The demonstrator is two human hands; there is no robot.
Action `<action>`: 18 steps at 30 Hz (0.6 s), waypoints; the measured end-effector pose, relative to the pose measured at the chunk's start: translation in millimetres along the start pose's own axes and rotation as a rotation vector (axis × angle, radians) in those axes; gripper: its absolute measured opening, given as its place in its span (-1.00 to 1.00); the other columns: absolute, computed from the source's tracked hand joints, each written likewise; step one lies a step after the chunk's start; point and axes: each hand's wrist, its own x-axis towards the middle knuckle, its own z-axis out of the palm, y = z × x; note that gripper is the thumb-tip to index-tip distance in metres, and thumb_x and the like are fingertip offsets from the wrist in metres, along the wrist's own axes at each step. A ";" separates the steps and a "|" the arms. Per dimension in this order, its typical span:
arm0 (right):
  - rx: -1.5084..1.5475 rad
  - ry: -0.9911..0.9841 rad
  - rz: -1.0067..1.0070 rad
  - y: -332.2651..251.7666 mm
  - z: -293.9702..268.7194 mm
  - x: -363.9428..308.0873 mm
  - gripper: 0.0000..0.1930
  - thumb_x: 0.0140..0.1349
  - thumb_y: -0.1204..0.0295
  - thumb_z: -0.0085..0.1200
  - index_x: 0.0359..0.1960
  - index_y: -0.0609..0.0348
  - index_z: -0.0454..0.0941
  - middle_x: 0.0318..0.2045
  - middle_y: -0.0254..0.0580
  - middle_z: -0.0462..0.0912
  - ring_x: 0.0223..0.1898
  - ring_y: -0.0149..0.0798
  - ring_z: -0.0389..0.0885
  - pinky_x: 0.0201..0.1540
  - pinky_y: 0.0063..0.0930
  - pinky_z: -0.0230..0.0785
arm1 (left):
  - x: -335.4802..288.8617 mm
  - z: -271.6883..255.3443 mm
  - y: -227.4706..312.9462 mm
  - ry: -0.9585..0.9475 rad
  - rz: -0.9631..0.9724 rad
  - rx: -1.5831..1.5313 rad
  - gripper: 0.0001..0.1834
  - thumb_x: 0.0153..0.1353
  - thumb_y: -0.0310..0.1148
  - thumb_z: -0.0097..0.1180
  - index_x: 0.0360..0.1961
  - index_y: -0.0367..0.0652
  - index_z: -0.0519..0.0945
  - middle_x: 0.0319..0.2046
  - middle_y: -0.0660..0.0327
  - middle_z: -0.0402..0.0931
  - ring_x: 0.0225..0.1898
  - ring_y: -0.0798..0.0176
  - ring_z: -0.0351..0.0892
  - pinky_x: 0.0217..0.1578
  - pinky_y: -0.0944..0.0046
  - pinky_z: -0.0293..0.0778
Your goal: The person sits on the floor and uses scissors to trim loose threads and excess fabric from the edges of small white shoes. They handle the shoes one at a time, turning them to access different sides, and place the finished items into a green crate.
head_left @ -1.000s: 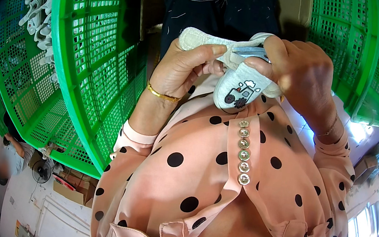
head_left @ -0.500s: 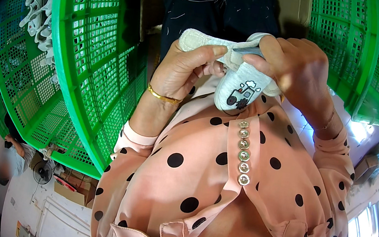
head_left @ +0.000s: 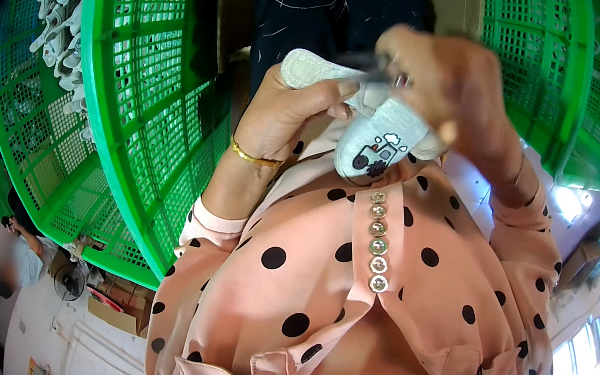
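A small pale grey cloth baby shoe (head_left: 376,148) with a vehicle and cloud picture on its toe is in front of my chest. My left hand (head_left: 300,103) is closed on it, thumb on top, pinching near a light strap-like flap (head_left: 305,70) that sticks out to the left. Over the shoe's far side, my right hand (head_left: 446,77) is smeared by motion, its fingers curled. It grips a dark pointed tool (head_left: 363,64), seemingly thread snips, whose blurred tip reaches toward the left thumb. The shoe's opening is partly hidden behind the right hand.
Tall green plastic baskets stand at the left (head_left: 137,88) and right (head_left: 534,75). Several grey shoes (head_left: 60,8) hang over a basket at far left. Thread scraps lie on my dark trousers (head_left: 303,4). A person (head_left: 21,260) and a fan (head_left: 70,281) are at lower left.
My right hand has lifted off the shoe's side and moved slightly away, now blurred, with the dark tool swung left. My left hand keeps its hold on the shoe.
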 end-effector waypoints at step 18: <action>0.265 -0.170 0.683 52.7 27.0 -50.0 -0.58 0.13 0.16 0.11 -0.13 0.28 0.57 -0.39 0.10 0.65 -0.36 0.10 0.62 -0.25 -0.23 0.46 | 43.9 5.4 -9.9 0.405 0.827 1.178 -0.41 -0.05 -0.36 0.40 0.03 -0.31 0.49 -0.05 0.01 0.55 -0.01 0.00 0.51 0.04 0.10 0.41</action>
